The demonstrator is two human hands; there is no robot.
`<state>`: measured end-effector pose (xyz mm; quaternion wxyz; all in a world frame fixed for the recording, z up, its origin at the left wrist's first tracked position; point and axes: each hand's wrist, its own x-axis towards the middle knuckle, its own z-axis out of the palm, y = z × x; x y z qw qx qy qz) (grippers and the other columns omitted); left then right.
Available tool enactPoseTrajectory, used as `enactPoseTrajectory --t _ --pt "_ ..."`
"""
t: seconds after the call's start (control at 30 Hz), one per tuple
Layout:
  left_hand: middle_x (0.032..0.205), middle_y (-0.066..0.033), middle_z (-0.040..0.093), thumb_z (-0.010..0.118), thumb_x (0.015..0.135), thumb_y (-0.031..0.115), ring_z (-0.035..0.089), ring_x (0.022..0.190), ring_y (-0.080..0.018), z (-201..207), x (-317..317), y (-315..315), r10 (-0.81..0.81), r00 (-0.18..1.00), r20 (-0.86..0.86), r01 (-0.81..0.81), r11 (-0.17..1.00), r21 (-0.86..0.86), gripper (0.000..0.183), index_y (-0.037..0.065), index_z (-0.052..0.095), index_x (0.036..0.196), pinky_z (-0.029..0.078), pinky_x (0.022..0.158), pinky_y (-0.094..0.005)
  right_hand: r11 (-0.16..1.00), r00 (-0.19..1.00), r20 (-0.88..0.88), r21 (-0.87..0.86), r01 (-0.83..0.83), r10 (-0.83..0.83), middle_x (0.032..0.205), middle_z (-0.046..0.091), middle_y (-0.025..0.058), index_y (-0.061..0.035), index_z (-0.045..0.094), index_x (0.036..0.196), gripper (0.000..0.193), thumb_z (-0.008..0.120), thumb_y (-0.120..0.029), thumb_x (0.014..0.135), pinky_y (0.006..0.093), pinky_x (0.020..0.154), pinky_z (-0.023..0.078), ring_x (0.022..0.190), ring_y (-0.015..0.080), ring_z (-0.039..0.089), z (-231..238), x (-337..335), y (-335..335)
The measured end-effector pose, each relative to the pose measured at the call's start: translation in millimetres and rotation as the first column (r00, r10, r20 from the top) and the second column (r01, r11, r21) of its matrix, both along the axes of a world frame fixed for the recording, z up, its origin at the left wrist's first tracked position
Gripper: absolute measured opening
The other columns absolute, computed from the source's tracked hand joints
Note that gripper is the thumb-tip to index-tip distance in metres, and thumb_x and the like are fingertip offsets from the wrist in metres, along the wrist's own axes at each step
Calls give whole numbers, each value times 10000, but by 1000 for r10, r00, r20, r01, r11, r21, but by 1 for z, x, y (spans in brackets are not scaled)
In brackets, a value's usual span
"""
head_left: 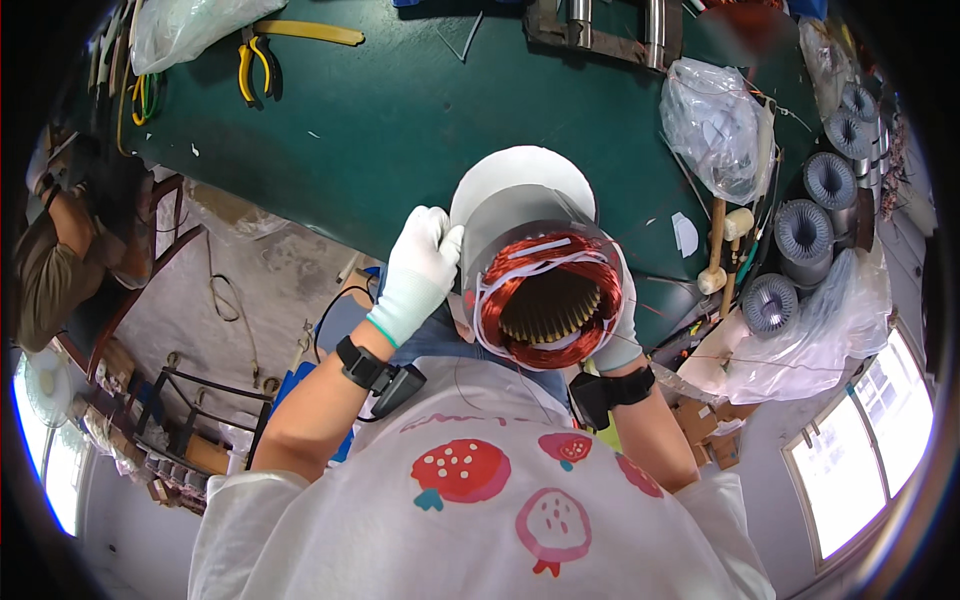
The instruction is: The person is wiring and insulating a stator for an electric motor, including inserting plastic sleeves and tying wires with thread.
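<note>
A motor stator (pixel 500 222) with a grey metal shell is tipped toward me at the near edge of the green table. Red-brown copper windings (pixel 493 325), laced with white cord, ring its open end, and slots line the bore. A round-edged white sheet (pixel 520 165) shows behind the shell. My left hand (pixel 418 272), in a white glove, is closed at the stator's left side, its thumb by the shell; whatever it pinches is too small to tell. Gloved too, my right hand (pixel 622 335) grips the stator's right side, its fingers mostly hidden by the stator.
Yellow-handled pliers (pixel 255 72) and a yellow strip (pixel 312 32) lie far left. A metal fixture (pixel 600 40) stands at the back. To the right are a plastic bag (pixel 712 130), wooden mallets (pixel 716 250) and several bare stator cores (pixel 803 232). Another person's arm (pixel 72 225) shows at left.
</note>
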<state>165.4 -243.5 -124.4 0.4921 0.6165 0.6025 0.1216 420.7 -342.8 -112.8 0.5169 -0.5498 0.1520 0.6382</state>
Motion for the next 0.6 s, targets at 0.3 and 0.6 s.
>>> enactPoseTrajectory --t 0.3,0.6 --pt "1162 -160 613 530 1027 155 608 1093 -257 43 5 18 73 970 230 -68 997 -32 277 -24 603 1226 470 976 -339 766 244 837 -281 -578 490 1182 625 87 -25 567 1292 269 502 -93 1040 324 949 538 1073 195 629 10 -8 -19" --pt "1288 -100 610 520 1043 291 587 1144 -197 38 28 10 514 773 371 -311 817 -485 412 1 567 1332 445 1024 -313 991 975 -180 5 136 -133 1218 670 113 -34 605 1263 345 480 -277 1052 349 994 517 1103 219 639 40 -25 18"
